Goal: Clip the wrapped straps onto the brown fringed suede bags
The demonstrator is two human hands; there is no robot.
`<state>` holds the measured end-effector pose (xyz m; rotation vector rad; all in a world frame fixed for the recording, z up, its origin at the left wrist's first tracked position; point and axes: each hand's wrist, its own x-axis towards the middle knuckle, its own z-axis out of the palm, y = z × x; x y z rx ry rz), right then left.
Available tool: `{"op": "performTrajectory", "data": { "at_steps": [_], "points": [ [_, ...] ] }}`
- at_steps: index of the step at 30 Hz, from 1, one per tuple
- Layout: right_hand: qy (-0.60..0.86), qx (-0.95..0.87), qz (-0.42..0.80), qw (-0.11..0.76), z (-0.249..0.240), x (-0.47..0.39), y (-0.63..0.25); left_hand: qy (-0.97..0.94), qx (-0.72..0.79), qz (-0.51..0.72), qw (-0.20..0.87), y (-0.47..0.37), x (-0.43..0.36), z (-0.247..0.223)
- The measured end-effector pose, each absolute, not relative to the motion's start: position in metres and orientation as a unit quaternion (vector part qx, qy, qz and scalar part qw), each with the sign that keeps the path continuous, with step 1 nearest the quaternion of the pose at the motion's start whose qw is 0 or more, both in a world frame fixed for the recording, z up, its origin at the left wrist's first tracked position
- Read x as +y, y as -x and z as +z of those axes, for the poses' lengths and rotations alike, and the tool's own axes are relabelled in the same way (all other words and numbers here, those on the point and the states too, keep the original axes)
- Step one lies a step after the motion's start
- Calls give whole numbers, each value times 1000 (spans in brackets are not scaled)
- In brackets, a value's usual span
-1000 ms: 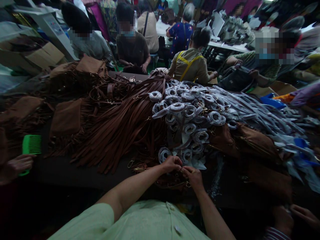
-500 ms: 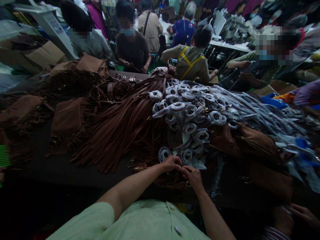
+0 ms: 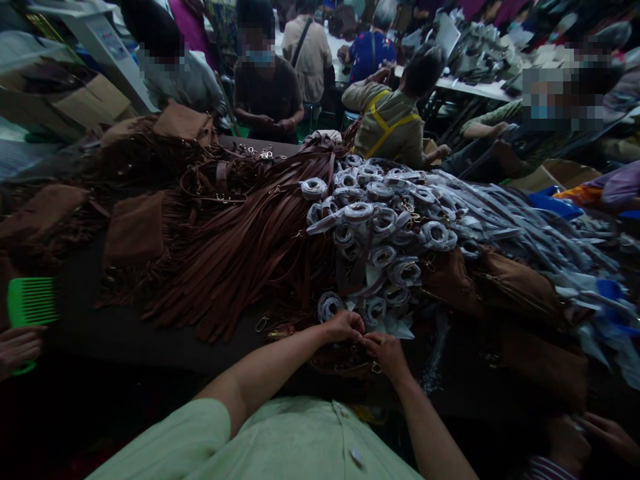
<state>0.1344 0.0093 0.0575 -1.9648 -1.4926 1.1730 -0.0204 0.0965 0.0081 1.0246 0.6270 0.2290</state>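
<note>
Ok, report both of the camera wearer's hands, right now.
Left hand: closed in a pinch; anything held is too small to tell.
Right hand: pinched closed beside the left; anything held cannot be told.

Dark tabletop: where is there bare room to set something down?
Bare: the near strip of tabletop between the green comb and left forearm, below the brown straps. Crowded: the middle, under straps and wrapped coils. Right of the right hand, it's too dark to tell.
</note>
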Motion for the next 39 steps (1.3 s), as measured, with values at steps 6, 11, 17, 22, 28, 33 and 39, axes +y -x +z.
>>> {"op": "performTrajectory", "data": {
  "at_steps": [6,11,17,22,28,33,39],
  "points": [
    [672,-617,382,146,67,14,-133,-443,297,93,841,17,96,6],
    [645,-661,372,96,67,18,-135,-430,332,81,836,13,90,4],
    [659,-658,354,86,61,19,-136,-642,383,41,662,26,99,30],
    [708,-619,324,103,50,12,-138,-804,507,28,309,67,137,56],
    [728,-637,221,124,59,3,-121,-815,513,-43,266,74,148,61],
    [714,-651,161,200,76,0,-108,-798,535,109,256,79,126,87],
    [695,-636,186,279,92,16,-106,-725,551,214,355,90,85,108]
  ]
}}
